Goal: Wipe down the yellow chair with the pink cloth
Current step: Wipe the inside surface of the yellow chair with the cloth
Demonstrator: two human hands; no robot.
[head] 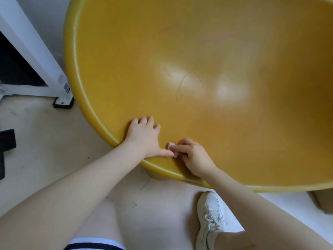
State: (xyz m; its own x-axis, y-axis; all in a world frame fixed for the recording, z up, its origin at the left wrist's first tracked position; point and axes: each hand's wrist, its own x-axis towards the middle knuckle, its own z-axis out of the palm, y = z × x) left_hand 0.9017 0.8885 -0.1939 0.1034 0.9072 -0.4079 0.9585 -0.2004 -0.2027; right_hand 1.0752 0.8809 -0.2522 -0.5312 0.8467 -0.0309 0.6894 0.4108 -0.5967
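Observation:
The yellow chair (207, 56) is a wide bowl-shaped shell that fills most of the view, with thin reddish scribble marks on its seat. My left hand (144, 136) lies flat on the near rim with fingers spread and holds nothing. Just to its right, my right hand (191, 156) is curled on the rim, closed on a small bunched pink cloth (171, 146). Only a little of the cloth shows beyond my fingers, touching my left thumb tip.
A white frame with a black foot (63, 102) stands left of the chair on the beige floor. A black strap (7, 141) lies at the left edge. My white shoe (210, 215) is below the chair's rim, and a cardboard box (322, 201) sits at the right.

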